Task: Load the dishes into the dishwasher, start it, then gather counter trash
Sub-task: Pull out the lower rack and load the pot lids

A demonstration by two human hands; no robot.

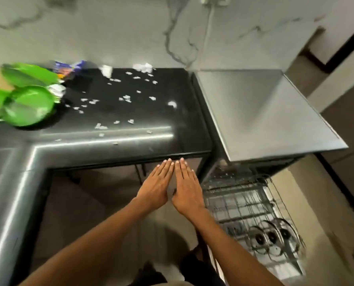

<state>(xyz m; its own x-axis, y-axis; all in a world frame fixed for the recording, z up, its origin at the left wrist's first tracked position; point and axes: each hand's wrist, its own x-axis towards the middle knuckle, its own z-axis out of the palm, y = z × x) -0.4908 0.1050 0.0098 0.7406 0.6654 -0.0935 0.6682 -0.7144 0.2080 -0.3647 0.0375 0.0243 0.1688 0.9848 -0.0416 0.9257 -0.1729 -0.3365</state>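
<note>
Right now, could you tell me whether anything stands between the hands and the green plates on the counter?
Nothing visible blocks the way. The left hand and right hand are held flat, side by side, in front of the black counter's near edge. The green plates sit at its far left, with only small paper scraps scattered across the surface between.

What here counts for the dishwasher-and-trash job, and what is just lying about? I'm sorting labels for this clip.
Part of the job:
green plates
pulled-out dishwasher rack
lids in the rack
paper scraps on the black counter
wrappers
left hand, right hand, both flat and empty

Just there:
wall cable
</note>
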